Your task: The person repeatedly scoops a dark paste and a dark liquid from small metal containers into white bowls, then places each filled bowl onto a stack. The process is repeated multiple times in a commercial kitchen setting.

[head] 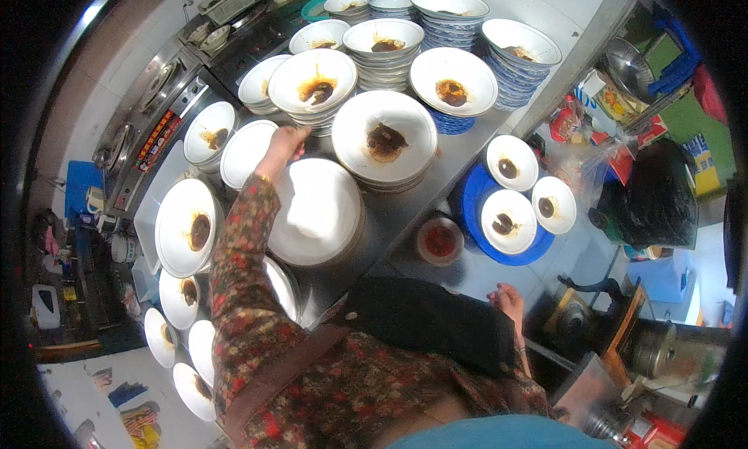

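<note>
My left hand reaches over the steel counter, its fingers curled down beside the right rim of a clean white bowl. Whether the fingers pinch anything is hidden. Below that hand, a stack topped by a bare white bowl catches bright light. Just right of the hand stands a large stacked white bowl with dark brown sauce in its bottom. Another sauced bowl tops the stack beyond my fingers. My right hand hangs beside my body, loosely curled, with nothing visible in it.
Tall bowl stacks, some blue-patterned, line the counter's back. Three sauced bowls sit over a blue tub, beside a container of red contents. More bowls run along the left. A black bag stands right.
</note>
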{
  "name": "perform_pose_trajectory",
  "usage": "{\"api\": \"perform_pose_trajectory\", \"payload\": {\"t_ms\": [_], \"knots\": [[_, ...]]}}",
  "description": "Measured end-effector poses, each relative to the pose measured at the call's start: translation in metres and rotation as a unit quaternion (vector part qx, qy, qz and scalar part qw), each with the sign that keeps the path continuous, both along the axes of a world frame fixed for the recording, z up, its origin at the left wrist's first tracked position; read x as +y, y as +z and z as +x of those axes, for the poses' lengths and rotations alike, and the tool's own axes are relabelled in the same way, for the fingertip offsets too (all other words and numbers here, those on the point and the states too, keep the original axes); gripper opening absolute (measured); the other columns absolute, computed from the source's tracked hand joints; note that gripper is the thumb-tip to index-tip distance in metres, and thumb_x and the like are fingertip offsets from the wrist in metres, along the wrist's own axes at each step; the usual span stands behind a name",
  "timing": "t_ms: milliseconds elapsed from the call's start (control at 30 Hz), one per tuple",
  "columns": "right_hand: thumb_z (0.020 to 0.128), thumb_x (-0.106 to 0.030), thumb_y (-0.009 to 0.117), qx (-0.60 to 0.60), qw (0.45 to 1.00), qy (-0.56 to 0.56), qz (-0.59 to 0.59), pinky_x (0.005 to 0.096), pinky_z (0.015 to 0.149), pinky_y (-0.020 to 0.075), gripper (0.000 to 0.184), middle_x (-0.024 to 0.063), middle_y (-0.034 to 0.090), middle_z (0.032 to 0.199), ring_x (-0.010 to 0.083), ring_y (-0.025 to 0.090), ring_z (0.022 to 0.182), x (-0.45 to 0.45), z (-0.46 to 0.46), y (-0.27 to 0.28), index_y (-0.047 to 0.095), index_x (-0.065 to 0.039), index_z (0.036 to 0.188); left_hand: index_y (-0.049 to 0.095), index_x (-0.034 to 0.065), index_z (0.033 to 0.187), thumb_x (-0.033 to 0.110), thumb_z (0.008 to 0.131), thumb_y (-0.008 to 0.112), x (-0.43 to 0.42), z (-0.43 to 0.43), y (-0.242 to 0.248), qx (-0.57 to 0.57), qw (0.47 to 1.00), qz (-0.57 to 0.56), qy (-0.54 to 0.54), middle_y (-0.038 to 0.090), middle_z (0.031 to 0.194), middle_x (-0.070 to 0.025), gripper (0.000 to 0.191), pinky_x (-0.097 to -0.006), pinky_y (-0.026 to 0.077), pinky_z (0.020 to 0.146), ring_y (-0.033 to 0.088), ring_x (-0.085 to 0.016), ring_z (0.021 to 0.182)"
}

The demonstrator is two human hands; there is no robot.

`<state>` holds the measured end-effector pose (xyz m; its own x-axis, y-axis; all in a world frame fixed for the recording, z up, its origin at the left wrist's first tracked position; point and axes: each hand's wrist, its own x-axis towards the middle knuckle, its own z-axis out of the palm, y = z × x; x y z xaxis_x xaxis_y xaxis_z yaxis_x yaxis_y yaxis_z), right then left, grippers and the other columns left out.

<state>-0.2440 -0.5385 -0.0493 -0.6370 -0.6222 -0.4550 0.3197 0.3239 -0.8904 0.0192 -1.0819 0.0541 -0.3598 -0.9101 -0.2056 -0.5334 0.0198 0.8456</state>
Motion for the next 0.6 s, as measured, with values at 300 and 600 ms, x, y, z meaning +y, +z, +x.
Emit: {"api": "perform_pose_trajectory", "payload": {"t_ms": [300,600], "knots": [[0.086,-0.02,0.054,-0.009,0.996,0.084,0.02,0.0225,0.056,0.0424,0.022,0.0082,0.061,0.075,0.0097,0.051,0.061,-0.02,-0.005,-0.031,0.053,-0.001,0.097,0.055,-0.0013,0.096,0.037,0.069,0.066,0.11,0.074,0.028,-0.317,0.904,-0.281,-0.053,0.059,0.091,-0.0205,0.048,-0.0384,0.046,0.075,0.057,-0.033,0.087],[0.086,-0.024,0.051,0.194,0.968,0.16,0.02,0.0265,0.052,0.0441,0.02,0.0031,0.059,0.07,0.0142,0.055,0.058,-0.008,-0.018,-0.131,0.059,-0.007,0.092,0.051,-0.0048,0.109,0.034,0.067,0.066,0.099,0.119,-0.006,-0.332,0.926,-0.176,-0.04,0.057,0.1,-0.024,0.059,-0.0387,0.044,0.082,0.054,-0.036,0.096]]}}
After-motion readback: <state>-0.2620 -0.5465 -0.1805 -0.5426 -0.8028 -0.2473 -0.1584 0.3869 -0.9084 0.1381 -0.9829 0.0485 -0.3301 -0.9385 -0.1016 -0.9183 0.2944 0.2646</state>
